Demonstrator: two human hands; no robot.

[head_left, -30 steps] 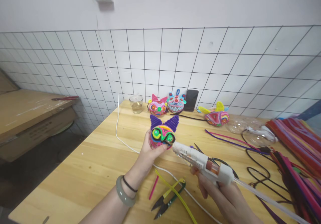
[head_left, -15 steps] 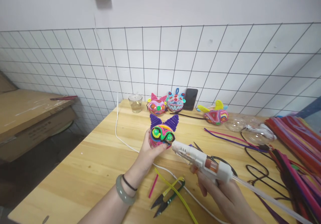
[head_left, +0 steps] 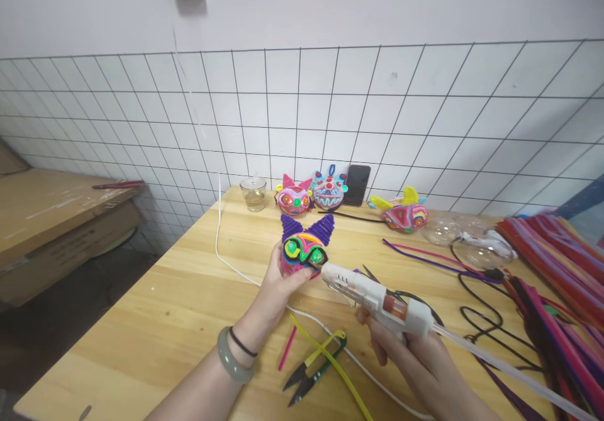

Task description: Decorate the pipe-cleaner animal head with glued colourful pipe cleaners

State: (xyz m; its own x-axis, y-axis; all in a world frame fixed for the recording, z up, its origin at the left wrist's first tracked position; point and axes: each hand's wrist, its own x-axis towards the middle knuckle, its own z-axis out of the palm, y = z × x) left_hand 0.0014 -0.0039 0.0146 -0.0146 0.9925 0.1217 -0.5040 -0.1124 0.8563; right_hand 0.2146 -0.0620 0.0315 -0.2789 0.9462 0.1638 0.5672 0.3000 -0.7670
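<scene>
My left hand [head_left: 285, 282] grips a colourful pipe-cleaner animal head [head_left: 306, 245] with purple ears and green eyes, holding it above the wooden table. In my right hand [head_left: 410, 352] is a white hot glue gun [head_left: 372, 295], with a long clear glue stick [head_left: 495, 361] coming out of its back. The gun's nozzle points left at the lower right of the animal head, close below one eye; whether it touches I cannot tell. Under my hands lie thread snips [head_left: 314, 367], a yellow pipe cleaner [head_left: 346, 383] and a short pink piece [head_left: 287, 348].
Along the wall stand a glass cup [head_left: 253, 194], two finished-looking heads [head_left: 293, 199], a phone [head_left: 357, 185] and another yellow-eared piece [head_left: 406, 216]. Clear plastic balls [head_left: 486, 249], black cord [head_left: 481, 311] and pipe-cleaner bundles [head_left: 561, 263] fill the right. A white cable [head_left: 236, 273] crosses the table.
The view has shifted very slightly. Both hands keep their hold, and the glue gun's nozzle stays beside the animal head.
</scene>
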